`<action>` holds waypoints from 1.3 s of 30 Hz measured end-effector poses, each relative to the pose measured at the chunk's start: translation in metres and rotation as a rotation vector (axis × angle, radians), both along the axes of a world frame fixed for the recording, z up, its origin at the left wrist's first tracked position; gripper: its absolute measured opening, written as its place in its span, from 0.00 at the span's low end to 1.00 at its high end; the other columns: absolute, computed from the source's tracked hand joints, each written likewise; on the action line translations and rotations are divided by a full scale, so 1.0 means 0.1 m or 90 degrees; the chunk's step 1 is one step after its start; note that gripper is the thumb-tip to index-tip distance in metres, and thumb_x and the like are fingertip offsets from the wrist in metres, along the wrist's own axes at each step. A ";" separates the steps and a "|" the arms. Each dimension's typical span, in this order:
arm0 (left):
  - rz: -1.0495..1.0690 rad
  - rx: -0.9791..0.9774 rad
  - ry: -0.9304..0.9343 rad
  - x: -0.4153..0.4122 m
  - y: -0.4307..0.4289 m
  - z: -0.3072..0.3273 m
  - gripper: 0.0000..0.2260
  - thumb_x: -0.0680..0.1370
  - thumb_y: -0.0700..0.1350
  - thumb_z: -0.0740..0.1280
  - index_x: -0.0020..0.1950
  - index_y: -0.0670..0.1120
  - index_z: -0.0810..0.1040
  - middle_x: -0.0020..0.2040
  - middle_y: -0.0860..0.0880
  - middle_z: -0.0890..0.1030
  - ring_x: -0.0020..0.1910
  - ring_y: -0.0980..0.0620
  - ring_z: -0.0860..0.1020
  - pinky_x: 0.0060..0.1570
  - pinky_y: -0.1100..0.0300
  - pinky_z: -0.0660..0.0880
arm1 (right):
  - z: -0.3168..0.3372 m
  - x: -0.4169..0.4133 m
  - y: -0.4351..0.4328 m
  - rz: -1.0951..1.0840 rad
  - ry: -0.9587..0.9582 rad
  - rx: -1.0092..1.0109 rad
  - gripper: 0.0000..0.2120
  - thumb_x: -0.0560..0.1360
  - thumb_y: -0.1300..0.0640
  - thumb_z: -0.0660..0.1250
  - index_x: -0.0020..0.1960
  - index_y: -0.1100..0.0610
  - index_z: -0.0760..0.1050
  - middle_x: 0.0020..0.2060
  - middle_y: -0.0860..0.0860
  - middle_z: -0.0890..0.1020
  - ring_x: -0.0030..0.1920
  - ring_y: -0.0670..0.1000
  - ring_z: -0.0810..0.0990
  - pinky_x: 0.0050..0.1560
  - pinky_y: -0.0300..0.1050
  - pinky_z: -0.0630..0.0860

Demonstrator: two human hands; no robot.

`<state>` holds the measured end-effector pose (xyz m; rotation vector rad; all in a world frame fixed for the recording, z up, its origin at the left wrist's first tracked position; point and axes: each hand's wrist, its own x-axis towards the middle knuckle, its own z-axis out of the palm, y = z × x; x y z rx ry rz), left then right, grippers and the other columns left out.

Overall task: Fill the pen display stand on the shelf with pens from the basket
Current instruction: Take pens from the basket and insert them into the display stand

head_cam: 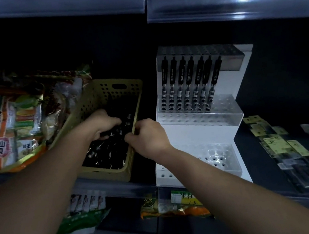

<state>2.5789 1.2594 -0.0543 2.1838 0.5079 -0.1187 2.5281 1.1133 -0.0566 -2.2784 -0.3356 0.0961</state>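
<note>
Standing tips-down in stand (225, 107), pens (191, 76); right hand (148, 137) holds basket (96, 97)

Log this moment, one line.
left hand: among pens in basket | right hand: grips basket rim | stand: top row part-filled

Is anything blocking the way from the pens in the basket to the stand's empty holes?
Nothing visible blocks it. Only the basket's right wall, held by the right hand, lies between the pens and the stand; the pens lift over it. Lower tiers' holes lie open.
</note>
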 end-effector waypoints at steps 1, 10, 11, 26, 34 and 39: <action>0.001 -0.016 -0.019 -0.01 0.02 0.00 0.10 0.77 0.43 0.66 0.57 0.43 0.72 0.40 0.48 0.73 0.37 0.52 0.72 0.29 0.62 0.68 | 0.00 0.00 0.01 -0.003 0.004 0.008 0.15 0.74 0.53 0.66 0.32 0.58 0.67 0.29 0.50 0.71 0.30 0.50 0.71 0.26 0.39 0.62; 0.010 -0.116 -0.113 -0.14 0.07 0.07 0.18 0.77 0.42 0.66 0.68 0.46 0.72 0.55 0.45 0.79 0.51 0.45 0.77 0.46 0.56 0.75 | 0.03 0.02 0.06 -0.027 0.041 0.000 0.13 0.77 0.55 0.61 0.36 0.60 0.70 0.32 0.52 0.75 0.35 0.54 0.74 0.27 0.40 0.65; 0.007 -0.124 -0.114 -0.15 0.09 0.07 0.20 0.78 0.42 0.66 0.70 0.46 0.71 0.60 0.44 0.78 0.56 0.44 0.76 0.52 0.56 0.74 | 0.05 0.01 0.06 -0.026 0.044 -0.012 0.14 0.78 0.55 0.60 0.35 0.58 0.68 0.31 0.51 0.73 0.35 0.53 0.73 0.27 0.40 0.64; -0.047 -0.222 -0.288 -0.35 0.11 0.09 0.20 0.80 0.40 0.62 0.71 0.49 0.66 0.55 0.52 0.79 0.58 0.50 0.77 0.50 0.65 0.75 | 0.10 -0.14 0.33 -0.016 -0.026 -0.003 0.29 0.79 0.50 0.59 0.74 0.61 0.56 0.70 0.60 0.65 0.67 0.60 0.68 0.65 0.53 0.69; -0.163 -0.057 -0.391 -0.59 0.03 0.03 0.25 0.79 0.33 0.60 0.73 0.50 0.59 0.61 0.57 0.72 0.61 0.62 0.70 0.55 0.79 0.65 | 0.29 0.01 0.45 -0.079 0.104 0.389 0.24 0.76 0.43 0.65 0.65 0.56 0.71 0.57 0.52 0.80 0.58 0.52 0.78 0.61 0.50 0.75; -0.225 -0.044 -0.369 -0.62 0.06 -0.03 0.32 0.78 0.35 0.63 0.77 0.50 0.51 0.72 0.53 0.65 0.69 0.59 0.65 0.67 0.65 0.63 | 0.26 0.15 0.49 -0.083 0.242 0.571 0.14 0.76 0.58 0.68 0.61 0.58 0.75 0.51 0.54 0.82 0.54 0.54 0.81 0.57 0.47 0.77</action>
